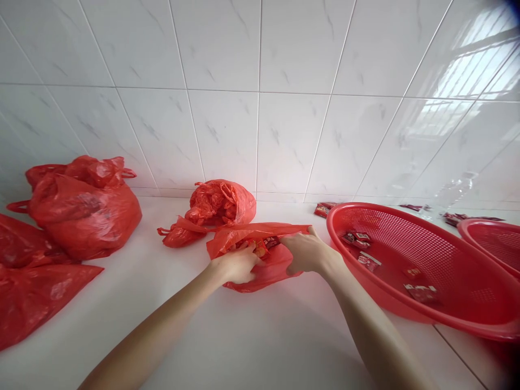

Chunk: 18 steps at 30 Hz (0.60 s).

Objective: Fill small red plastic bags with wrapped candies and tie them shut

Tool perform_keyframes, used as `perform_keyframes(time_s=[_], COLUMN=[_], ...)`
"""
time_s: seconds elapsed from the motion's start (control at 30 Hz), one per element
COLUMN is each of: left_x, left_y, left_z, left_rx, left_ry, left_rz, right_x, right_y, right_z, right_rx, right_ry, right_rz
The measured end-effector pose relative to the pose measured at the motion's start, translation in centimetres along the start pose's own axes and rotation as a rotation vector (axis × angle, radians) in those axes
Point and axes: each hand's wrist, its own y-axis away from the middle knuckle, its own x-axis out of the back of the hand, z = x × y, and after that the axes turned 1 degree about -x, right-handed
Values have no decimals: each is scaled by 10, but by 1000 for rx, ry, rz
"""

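Bright, even daylight, wide-angle view with bent edges
A window's barred reflection (479,70) glares on the glossy wall tiles (260,108) at far right, washing them pale; soft shadows fall near the forearms on the white counter (244,336). Tile lines bow toward the edges, the corners smear, the far-right top corner darkens, and a clear bottle (449,195) looks hazy against the wall
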Motion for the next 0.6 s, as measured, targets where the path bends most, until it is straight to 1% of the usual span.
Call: perform_keyframes(time_s=[0.3,0.43,0.6], left_x=[-1,-1,-8], left_y=[-1,1,-2], left_z=[-4,1,5], left_rx=[-27,-11,-14], left_ry=[10,25,13], left_rz=[-1,8,80], right_x=[2,2,1], right_y=[1,2,3], right_z=[-3,-5,-6], right_rx=[6,20,37], right_ry=[24,27,35], right_rz=[0,-3,20])
